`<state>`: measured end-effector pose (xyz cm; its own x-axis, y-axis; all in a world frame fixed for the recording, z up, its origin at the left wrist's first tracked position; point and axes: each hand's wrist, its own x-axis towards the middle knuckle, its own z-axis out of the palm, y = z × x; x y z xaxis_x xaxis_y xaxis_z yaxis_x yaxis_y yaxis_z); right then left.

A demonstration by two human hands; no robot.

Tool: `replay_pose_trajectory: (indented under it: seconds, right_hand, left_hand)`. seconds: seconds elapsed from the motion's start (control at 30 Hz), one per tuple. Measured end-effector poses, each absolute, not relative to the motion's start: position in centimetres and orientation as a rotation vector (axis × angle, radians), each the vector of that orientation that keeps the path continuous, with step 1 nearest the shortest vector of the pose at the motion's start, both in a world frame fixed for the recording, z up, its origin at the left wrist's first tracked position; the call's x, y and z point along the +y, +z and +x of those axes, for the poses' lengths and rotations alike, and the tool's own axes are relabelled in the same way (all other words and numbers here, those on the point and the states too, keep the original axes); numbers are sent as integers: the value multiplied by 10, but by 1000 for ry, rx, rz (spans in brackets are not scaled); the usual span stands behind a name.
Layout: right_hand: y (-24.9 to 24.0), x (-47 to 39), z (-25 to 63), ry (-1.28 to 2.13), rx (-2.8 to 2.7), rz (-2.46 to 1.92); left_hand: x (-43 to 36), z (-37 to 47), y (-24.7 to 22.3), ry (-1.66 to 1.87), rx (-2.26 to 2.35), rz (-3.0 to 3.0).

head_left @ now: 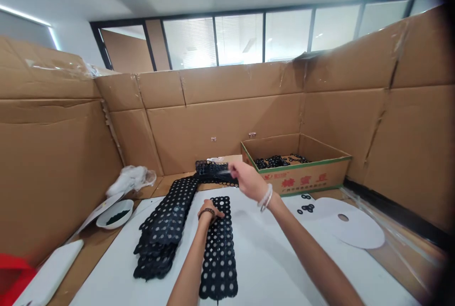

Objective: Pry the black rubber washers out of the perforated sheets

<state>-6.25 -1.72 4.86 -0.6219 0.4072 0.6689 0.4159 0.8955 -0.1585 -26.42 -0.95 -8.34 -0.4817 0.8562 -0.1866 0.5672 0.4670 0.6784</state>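
A long black perforated strip (221, 254) lies lengthwise on the white board in front of me. My left hand (212, 210) rests at its far end, with thumb and fingers apart. Beyond it, my right hand (245, 179) is raised with its fingers pinched together; whatever is between them is blurred. Left of the strip, a stack of similar black perforated sheets (169, 218) is piled. Another black piece (211, 172) lies behind, close to the fingertips of my right hand.
An open cardboard box (313, 178) with black rings stands at the back right. Loose black rings (306, 208) and a white disc (350, 223) lie nearer. On the left are a white bowl (115, 214), crumpled plastic (131, 179) and a white slab (51, 273). Cardboard walls surround the board.
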Motion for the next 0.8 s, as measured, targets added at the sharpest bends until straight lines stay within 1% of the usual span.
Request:
replay_pose_trajectory:
  seconds: [0.07, 0.17, 0.33, 0.43, 0.5, 0.6, 0.8]
  right_hand:
    - [43, 13, -64, 106, -2198, -745]
    - [21, 48, -72, 287, -2110, -934]
    - [-46, 65, -111, 584, -2181, -1261]
    - [-86, 64, -131, 677, -2286, -1405]
    - [-104, 65, -137, 702, -2328, -1464]
    - [-117, 75, -138, 735, -2358, -1524]
    - [-123, 93, -134, 804, -2394, -1548]
  left_hand:
    - [-5, -270, -85, 648, 2241, 1171]
    - [1, -275, -88, 567, 2294, 1195]
    - [11, -281, -93, 534, 2300, 1248]
    - [18, -287, -98, 529, 2280, 1255]
    - [22, -291, -103, 534, 2263, 1259]
    - [26, -296, -110, 538, 2231, 1283]
    - [26, -302, -115, 631, 2194, 1309]
